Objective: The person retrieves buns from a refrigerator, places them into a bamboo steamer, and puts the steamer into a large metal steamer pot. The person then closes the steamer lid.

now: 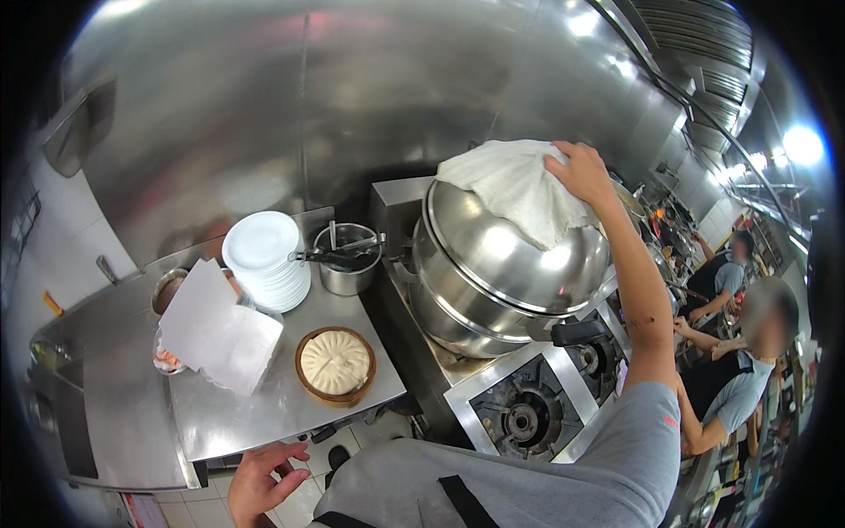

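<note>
My right hand grips a white cloth, which drapes over the domed lid of a large stainless steel steamer pot on the stove. The lid's knob is hidden, if there is one under the cloth. Near the lower edge of the steel counter, my left hand hangs with fingers apart and nothing in it. On that counter a large pleated bun sits in a round bamboo steamer basket.
Left of the pot stand a stack of white plates and a metal container holding utensils. White paper sheets lie beside bowls. A gas burner is in front of the pot. Two people work at the right.
</note>
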Demonstrator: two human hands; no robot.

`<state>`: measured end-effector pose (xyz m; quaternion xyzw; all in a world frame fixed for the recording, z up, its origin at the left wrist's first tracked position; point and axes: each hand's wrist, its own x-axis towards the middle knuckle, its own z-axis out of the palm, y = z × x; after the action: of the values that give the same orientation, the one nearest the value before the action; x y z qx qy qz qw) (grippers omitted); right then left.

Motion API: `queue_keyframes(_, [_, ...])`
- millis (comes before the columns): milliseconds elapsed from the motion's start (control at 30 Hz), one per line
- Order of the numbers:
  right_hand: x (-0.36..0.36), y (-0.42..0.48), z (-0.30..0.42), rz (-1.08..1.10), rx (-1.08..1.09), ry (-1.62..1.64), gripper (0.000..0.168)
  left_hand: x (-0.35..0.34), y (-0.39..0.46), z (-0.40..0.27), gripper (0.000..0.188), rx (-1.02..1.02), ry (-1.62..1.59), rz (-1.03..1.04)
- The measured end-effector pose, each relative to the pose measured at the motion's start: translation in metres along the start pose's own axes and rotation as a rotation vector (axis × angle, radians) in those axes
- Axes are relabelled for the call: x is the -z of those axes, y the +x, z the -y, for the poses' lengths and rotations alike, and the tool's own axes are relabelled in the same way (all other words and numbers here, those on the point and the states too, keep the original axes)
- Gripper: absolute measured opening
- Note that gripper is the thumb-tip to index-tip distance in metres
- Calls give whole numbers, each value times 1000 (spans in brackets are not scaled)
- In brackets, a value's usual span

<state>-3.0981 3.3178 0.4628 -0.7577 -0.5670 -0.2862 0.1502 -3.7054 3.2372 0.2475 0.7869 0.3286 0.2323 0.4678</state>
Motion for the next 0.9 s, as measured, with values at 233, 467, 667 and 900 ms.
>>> queue_keyframes(233, [1, 6, 13, 76, -17, 94, 50, 8, -8, 17, 35, 64, 12, -67])
queue_keyframes(467, [8, 8, -1, 140, 21, 45, 50, 15, 3, 53, 33, 38, -118, -24])
queue_keyframes(667, [64, -39, 94, 37, 233, 289, 36, -26, 43, 126, 22, 287, -337, -150])
queue_keyframes(900, [-36, -216, 242, 872, 97, 1175, 19, -87, 70, 179, 46, 266, -295, -337])
